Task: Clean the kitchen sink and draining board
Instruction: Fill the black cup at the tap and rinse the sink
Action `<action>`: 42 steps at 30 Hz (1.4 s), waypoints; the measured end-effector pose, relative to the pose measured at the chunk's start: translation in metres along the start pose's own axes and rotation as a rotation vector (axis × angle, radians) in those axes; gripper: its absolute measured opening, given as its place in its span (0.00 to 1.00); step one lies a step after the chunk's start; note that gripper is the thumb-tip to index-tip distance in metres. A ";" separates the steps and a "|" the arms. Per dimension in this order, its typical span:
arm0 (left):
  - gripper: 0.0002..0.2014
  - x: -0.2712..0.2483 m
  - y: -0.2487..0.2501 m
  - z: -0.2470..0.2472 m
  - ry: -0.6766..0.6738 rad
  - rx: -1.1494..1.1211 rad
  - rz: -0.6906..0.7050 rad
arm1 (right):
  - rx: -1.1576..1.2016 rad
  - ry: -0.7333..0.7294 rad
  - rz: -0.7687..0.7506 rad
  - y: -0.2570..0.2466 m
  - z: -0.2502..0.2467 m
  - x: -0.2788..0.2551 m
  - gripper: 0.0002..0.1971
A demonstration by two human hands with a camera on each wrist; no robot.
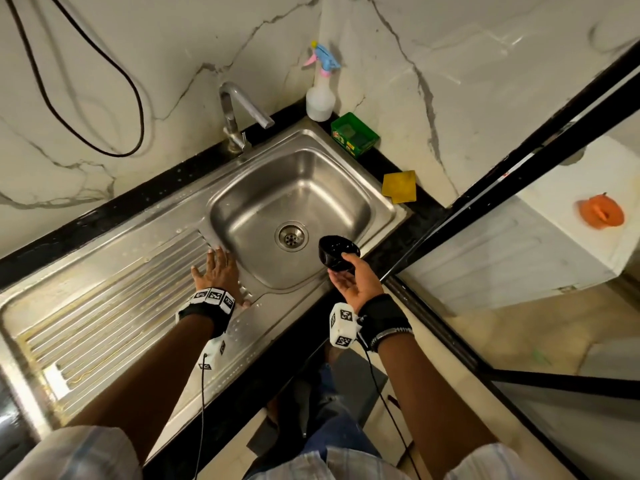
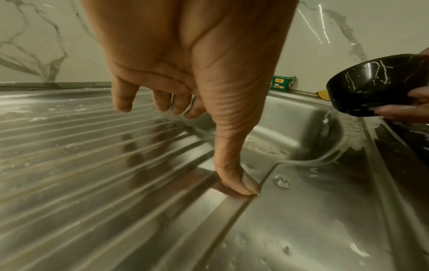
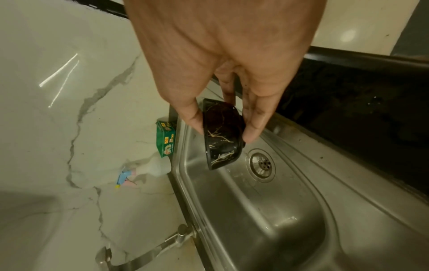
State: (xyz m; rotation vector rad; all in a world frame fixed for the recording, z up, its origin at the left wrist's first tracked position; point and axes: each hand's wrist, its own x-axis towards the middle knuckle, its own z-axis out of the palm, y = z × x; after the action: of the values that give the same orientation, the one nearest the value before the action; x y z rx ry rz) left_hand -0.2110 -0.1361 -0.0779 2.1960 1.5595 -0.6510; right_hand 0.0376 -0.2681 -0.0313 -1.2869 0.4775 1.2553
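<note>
A steel sink (image 1: 377, 188) with a round drain (image 1: 291, 236) sits beside a ribbed draining board (image 1: 114, 306). My left hand (image 1: 216, 271) lies flat with spread fingers on the board's ribs at the basin's edge, and its thumb (image 2: 236, 176) presses the metal. My right hand (image 1: 353, 278) grips a small black bowl (image 1: 337, 252) with pale marbling, tilted over the basin's near right corner. In the right wrist view the fingers (image 3: 255, 117) and thumb pinch the bowl (image 3: 223, 135) near the drain (image 3: 262, 165). Water drops dot the steel.
A bent tap (image 1: 239, 116) stands behind the basin. At the back right corner are a spray bottle (image 1: 320, 88), a green soap box (image 1: 355, 133) and a yellow sponge (image 1: 400, 187). A black cable (image 1: 135, 98) hangs on the marble wall. A black frame (image 1: 519, 168) runs along the right.
</note>
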 end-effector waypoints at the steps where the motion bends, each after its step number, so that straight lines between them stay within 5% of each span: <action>1: 0.67 0.001 0.000 0.000 -0.005 -0.004 -0.003 | -0.015 -0.001 -0.015 0.002 -0.002 0.001 0.20; 5: 0.68 0.005 -0.001 -0.001 0.019 -0.034 -0.011 | 0.028 -0.032 0.028 0.004 -0.008 0.000 0.17; 11: 0.51 0.011 -0.004 0.003 0.143 -0.038 0.009 | 0.111 -0.014 0.165 -0.039 -0.013 0.013 0.22; 15: 0.53 0.013 0.002 0.005 0.141 -0.008 -0.025 | -0.038 0.062 0.112 -0.096 0.001 0.043 0.19; 20: 0.43 0.016 0.019 -0.002 0.133 0.144 -0.088 | -0.288 0.048 -0.012 -0.146 0.041 0.075 0.17; 23: 0.38 0.023 0.030 -0.017 0.056 0.207 -0.128 | -0.306 0.063 -0.030 -0.148 0.062 0.093 0.26; 27: 0.20 0.044 0.036 -0.049 0.082 0.105 -0.197 | -0.368 -0.053 -0.034 -0.125 0.073 0.099 0.25; 42: 0.24 0.128 0.076 -0.219 0.441 -0.071 0.023 | -0.514 -0.349 0.070 -0.090 0.155 0.100 0.15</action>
State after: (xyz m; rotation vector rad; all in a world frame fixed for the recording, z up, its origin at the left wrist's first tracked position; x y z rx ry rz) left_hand -0.0693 0.0574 0.0331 2.4095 1.7225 -0.0996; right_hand 0.0947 -0.0714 -0.0293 -1.4347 -0.0610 1.6910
